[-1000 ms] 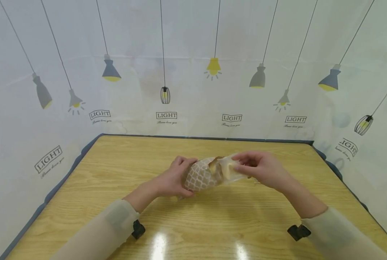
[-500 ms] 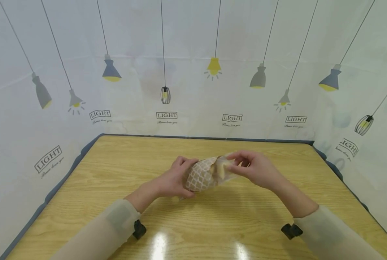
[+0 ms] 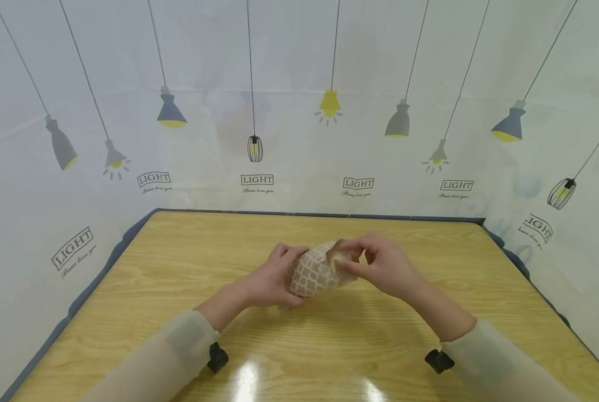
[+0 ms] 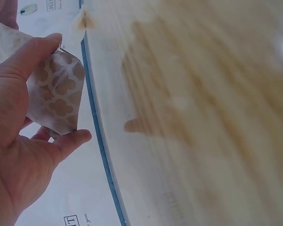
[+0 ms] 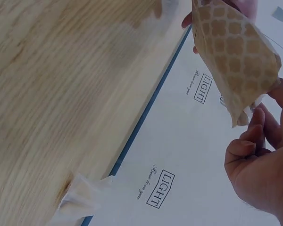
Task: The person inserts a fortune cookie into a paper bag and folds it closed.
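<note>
A brown paper bag [image 3: 312,273] with a white lattice print is held up above the table, lying sideways with its mouth to the right. My left hand [image 3: 269,279] grips its left end, thumb below and fingers over the top; the left wrist view shows the patterned paper [image 4: 59,94] between thumb and fingers. At the mouth, my right hand [image 3: 387,271] pinches a pale yellow piece [image 3: 336,261] in clear wrapping, mostly hidden inside the bag and behind the fingers. In the right wrist view, the fingertips meet right at the bag's torn-looking edge [image 5: 243,115].
The wooden table [image 3: 179,251] reaches back to a dark blue edge [image 3: 304,214]. A white curtain [image 3: 299,134] printed with lamps surrounds it on the back and both sides. Dark camera mounts [image 3: 218,357] sit on both sleeves.
My right hand has moved left toward the bag, and the clear-wrapped pale piece has slid from outside the mouth mostly into it. The left hand and bag have barely moved.
</note>
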The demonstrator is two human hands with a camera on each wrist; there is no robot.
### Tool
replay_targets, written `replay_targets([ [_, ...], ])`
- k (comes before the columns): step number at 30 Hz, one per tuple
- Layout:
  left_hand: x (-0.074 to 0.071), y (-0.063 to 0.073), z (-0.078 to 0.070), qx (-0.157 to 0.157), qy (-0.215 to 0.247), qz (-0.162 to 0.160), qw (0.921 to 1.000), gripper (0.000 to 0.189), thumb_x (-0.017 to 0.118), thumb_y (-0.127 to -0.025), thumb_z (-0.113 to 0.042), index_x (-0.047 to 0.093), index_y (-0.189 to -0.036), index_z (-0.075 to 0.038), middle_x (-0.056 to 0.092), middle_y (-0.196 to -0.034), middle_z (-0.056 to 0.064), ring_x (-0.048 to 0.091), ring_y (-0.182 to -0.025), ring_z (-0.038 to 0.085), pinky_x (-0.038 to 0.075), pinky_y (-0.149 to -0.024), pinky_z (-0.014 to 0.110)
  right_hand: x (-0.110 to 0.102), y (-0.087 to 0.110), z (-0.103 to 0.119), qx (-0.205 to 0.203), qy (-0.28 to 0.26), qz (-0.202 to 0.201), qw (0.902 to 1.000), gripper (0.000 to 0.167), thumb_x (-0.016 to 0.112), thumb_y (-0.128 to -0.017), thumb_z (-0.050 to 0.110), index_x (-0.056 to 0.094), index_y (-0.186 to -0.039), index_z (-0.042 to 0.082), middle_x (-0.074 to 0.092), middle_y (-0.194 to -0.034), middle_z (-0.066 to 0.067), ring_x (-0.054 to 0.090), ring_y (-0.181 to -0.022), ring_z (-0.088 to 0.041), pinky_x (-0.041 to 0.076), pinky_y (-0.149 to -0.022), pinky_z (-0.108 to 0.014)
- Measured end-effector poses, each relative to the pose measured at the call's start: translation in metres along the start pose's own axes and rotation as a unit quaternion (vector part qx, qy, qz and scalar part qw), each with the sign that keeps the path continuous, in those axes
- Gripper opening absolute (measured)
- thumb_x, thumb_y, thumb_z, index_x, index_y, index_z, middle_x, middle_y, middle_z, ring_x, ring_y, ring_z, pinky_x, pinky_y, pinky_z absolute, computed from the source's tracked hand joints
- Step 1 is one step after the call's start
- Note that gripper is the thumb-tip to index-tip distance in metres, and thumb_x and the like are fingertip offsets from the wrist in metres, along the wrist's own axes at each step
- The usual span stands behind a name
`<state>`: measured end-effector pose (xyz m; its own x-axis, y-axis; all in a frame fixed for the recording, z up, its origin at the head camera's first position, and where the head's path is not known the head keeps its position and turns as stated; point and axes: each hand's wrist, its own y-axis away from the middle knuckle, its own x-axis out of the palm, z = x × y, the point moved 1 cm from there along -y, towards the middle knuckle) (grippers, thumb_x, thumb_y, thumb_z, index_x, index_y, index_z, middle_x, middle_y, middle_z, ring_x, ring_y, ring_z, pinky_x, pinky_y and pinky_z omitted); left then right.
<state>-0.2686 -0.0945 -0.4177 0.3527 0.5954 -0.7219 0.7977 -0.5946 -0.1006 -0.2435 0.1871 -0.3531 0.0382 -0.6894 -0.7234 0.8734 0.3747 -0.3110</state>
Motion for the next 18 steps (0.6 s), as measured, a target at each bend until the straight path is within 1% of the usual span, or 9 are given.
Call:
replay_targets([
  [1,0.000,0.000,0.000,0.001,0.001,0.000,1.0000,0.115,0.101,-0.076,-0.023,0.033,-0.169,-0.017,0.038,-0.152,0.018,0.044,-0.138,0.032,0.046,-0.123,0.060,0.002,0.000,0.001,-0.004,0.007,-0.001,1.0000,0.024,0.087,-0.097,0.028,0.085,-0.120,0.021,0.068,-0.095,0.003,0.053,-0.084,-0.016,0.048,-0.070,-0.024],
  [4,0.000,0.000,0.000,0.001,0.000,0.000,1.0000,0.116,0.101,-0.076,-0.024,0.033,-0.169,-0.016,0.038,-0.152,0.018,0.044,-0.137,0.032,0.046,-0.123,0.060,0.005,0.002,0.002,-0.004,0.016,0.001,0.9999,0.025,0.087,-0.097,0.029,0.084,-0.121,0.023,0.064,-0.096,0.002,0.050,-0.084,-0.015,0.047,-0.070,-0.025],
  [8,0.000,0.000,0.001,-0.008,-0.002,-0.001,1.0000,0.116,0.102,-0.076,-0.024,0.033,-0.169,-0.017,0.038,-0.153,0.017,0.044,-0.138,0.032,0.046,-0.123,0.060,0.001,0.005,0.000,0.000,0.001,0.009,1.0000,0.032,0.085,-0.098,0.030,0.081,-0.129,0.022,0.063,-0.102,-0.004,0.048,-0.078,-0.014,0.045,-0.066,-0.025],
  [10,-0.001,0.000,0.002,-0.014,-0.002,-0.001,0.9999,0.116,0.102,-0.076,-0.024,0.033,-0.169,-0.018,0.038,-0.154,0.016,0.044,-0.139,0.032,0.045,-0.124,0.059,-0.004,0.008,-0.003,0.007,-0.011,0.011,0.9999,0.036,0.085,-0.099,0.029,0.079,-0.133,0.021,0.062,-0.106,-0.006,0.047,-0.075,-0.014,0.044,-0.064,-0.026],
  [13,-0.002,0.000,0.003,-0.019,-0.002,-0.003,0.9998,0.117,0.102,-0.076,-0.023,0.033,-0.170,-0.019,0.038,-0.154,0.016,0.044,-0.139,0.031,0.045,-0.124,0.059,-0.009,0.010,-0.010,0.025,-0.022,0.019,0.9993,0.040,0.085,-0.098,0.029,0.078,-0.137,0.021,0.060,-0.109,-0.007,0.045,-0.074,-0.014,0.043,-0.063,-0.026],
  [18,-0.004,0.002,0.001,-0.019,0.000,-0.006,0.9998,0.116,0.102,-0.076,-0.024,0.034,-0.169,-0.018,0.038,-0.152,0.017,0.045,-0.138,0.032,0.045,-0.123,0.061,-0.011,0.011,-0.016,0.042,-0.026,0.035,0.9982,0.042,0.086,-0.097,0.032,0.078,-0.138,0.024,0.058,-0.108,-0.006,0.045,-0.076,-0.016,0.042,-0.063,-0.026],
])
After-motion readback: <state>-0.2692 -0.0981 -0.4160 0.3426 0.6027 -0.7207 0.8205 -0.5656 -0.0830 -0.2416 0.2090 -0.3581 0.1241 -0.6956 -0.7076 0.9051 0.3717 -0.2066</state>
